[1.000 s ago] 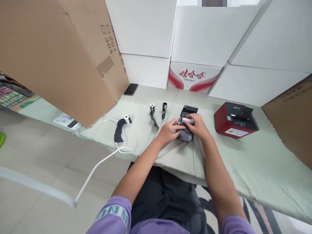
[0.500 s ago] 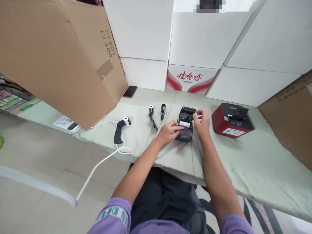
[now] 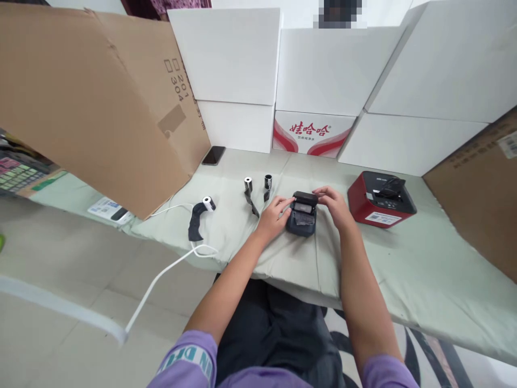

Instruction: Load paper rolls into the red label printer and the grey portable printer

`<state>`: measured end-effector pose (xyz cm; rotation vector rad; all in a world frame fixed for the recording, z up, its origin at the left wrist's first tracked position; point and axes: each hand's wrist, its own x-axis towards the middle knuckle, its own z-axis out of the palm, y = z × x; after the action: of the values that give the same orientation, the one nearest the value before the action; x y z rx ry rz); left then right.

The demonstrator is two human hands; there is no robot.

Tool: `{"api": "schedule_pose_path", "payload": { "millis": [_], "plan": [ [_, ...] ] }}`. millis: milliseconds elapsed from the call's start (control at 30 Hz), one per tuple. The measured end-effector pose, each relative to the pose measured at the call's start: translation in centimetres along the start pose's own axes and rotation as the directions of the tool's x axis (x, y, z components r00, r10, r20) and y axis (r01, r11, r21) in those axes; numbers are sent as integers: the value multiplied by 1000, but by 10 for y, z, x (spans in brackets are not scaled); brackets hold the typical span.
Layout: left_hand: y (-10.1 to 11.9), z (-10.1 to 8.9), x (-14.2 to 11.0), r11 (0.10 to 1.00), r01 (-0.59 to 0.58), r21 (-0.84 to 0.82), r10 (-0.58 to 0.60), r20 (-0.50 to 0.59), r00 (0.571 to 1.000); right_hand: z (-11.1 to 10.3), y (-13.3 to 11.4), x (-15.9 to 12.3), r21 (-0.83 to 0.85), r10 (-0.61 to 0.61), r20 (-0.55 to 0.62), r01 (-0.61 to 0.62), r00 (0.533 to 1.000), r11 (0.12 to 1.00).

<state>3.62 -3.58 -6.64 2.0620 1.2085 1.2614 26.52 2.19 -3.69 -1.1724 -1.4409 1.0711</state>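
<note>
Behind the white roll [image 3: 303, 207], black lid [image 3: 306, 198] now lower

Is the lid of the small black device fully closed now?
No, the lid is raised, and a pale roll shows inside the small black device.

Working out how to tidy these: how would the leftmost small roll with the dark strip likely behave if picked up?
The roll looks round-sided, so it would probably roll once on its side. Its unwound strip curves loosely, suggesting it is floppy and would trail, perhaps dragging on the cloth.
</note>
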Motion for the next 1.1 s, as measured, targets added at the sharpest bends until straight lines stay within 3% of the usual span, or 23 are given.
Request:
{"api": "schedule_pose_path", "payload": {
  "millis": [200,300,467,700,933,1100],
  "plan": [
    [1,1,0,998,64,24,-63,-27,998,-4,-3,-5,-160,109,172,-82,979,984],
    [1,2,1,993,110,40,-111,14,994,-3,-5,-7,-216,187,237,-136,953,967],
    [1,3,1,993,84,79,-91,92,992,-2,-9,-10,-228,238,254,-181,937,957],
    [3,8,1,980,168,106,-175,66,982,0,-2,-10,-153,202,286,-164,936,975],
    [9,11,1,970,146,196,-155,31,987,3,5,-15,-116,174,237,-150,956,982],
    [6,12,1,978,151,143,-153,4,988,11,19,-30,-28,163,56,-162,985,986]
  ]
}}
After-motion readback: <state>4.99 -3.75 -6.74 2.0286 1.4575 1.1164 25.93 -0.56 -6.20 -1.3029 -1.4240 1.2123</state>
